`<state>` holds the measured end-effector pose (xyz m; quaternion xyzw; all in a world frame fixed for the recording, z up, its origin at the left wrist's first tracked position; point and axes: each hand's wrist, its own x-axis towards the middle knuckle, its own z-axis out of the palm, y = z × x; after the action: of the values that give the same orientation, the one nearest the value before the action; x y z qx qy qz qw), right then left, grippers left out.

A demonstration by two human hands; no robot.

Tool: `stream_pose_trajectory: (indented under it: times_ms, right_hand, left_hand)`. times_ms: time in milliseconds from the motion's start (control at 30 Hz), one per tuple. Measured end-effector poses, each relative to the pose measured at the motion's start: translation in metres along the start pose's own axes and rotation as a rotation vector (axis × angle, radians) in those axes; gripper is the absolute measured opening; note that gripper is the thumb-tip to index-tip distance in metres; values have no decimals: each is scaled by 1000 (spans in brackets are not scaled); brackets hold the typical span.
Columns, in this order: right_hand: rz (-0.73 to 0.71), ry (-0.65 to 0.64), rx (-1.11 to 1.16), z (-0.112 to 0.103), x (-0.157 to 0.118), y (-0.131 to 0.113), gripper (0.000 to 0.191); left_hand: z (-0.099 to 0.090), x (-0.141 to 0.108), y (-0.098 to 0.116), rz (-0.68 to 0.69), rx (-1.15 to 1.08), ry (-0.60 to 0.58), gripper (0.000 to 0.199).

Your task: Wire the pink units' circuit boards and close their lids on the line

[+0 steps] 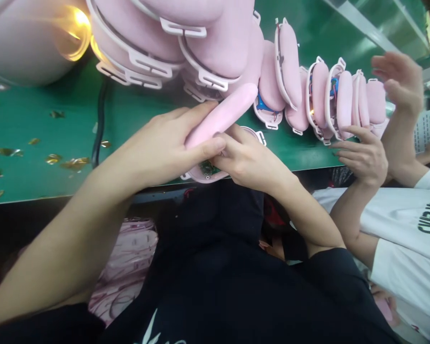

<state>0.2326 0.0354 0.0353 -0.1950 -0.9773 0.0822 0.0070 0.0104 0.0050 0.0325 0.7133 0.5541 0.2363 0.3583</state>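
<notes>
My left hand point(165, 148) grips a smooth pink curved cover point(224, 114), thumb along its lower side and fingers behind it. Beneath the cover lies an open pink shell point(209, 179) with a green circuit board point(208, 167) partly showing, at the table's front edge. My right hand point(249, 160) has its fingers bent together between cover and shell, near my left thumb; what its fingertips pinch is too hidden to make out.
Pink casings point(215, 52) are piled behind my hands, and a row of opened ones point(318, 95) runs right. A co-worker's hands point(365, 153) are at the right. A black cable point(99, 119) and gold scraps point(75, 164) lie on the green table point(32, 181).
</notes>
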Motion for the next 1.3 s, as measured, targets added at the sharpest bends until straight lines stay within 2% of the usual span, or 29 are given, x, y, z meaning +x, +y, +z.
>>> stream_pose_trajectory:
  times_ms: [300, 500, 767, 1100, 1300]
  right_hand:
    - [-3, 29, -50, -5, 5, -8, 34]
    - [22, -44, -41, -11, 9, -15, 38]
    - [52, -125, -139, -16, 15, -21, 43]
    - [-17, -16, -183, -8, 12, -20, 40]
    - [-59, 172, -203, 19, -8, -32, 35]
  left_hand:
    - [-3, -4, -6, 17, -60, 19, 68]
    - [-3, -6, -8, 4, -70, 14, 65]
    - [-3, -9, -15, 36, -67, 27, 59]
    - [-2, -8, -23, 71, -53, 16, 64]
    - [2, -9, -27, 19, -18, 2, 75]
